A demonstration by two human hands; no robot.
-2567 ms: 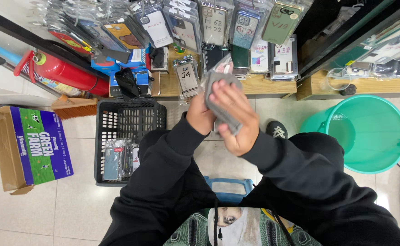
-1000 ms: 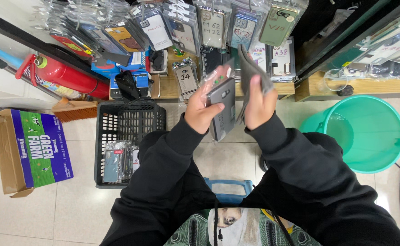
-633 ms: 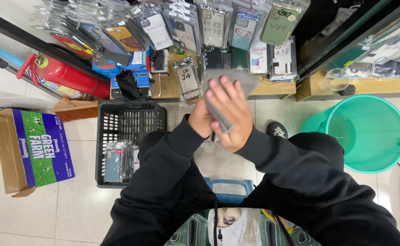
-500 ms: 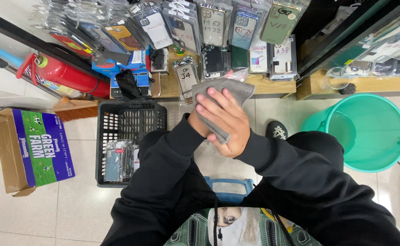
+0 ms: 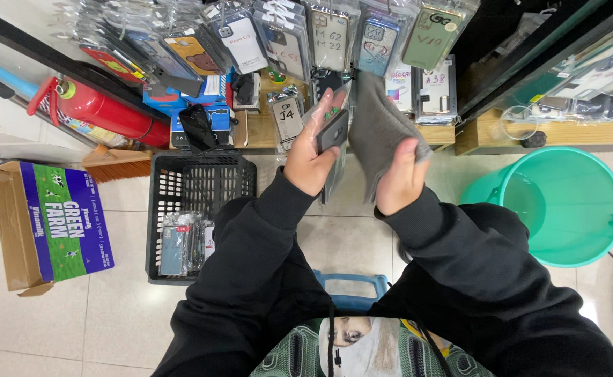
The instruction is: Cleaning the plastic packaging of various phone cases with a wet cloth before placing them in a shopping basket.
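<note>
My left hand [image 5: 311, 156] holds a dark phone case in a clear plastic sleeve [image 5: 331, 131], raised in front of me. My right hand [image 5: 400, 176] grips a grey cloth [image 5: 380, 126], held just to the right of the case and apart from it. Both arms wear black sleeves. Behind the hands, several packaged phone cases [image 5: 334, 36] hang in rows above a wooden shelf [image 5: 438, 132].
A black plastic basket [image 5: 195, 183] with a few packaged cases sits on the tiled floor at my left. A red fire extinguisher [image 5: 104, 110] lies behind it. A cardboard box [image 5: 48, 223] is far left, a teal bucket [image 5: 565, 202] at right, a blue stool [image 5: 348, 286] below me.
The cloth was pressed over the case with both hands together. Now my right hand has pulled the cloth off to the right, uncovering the case in my left hand.
</note>
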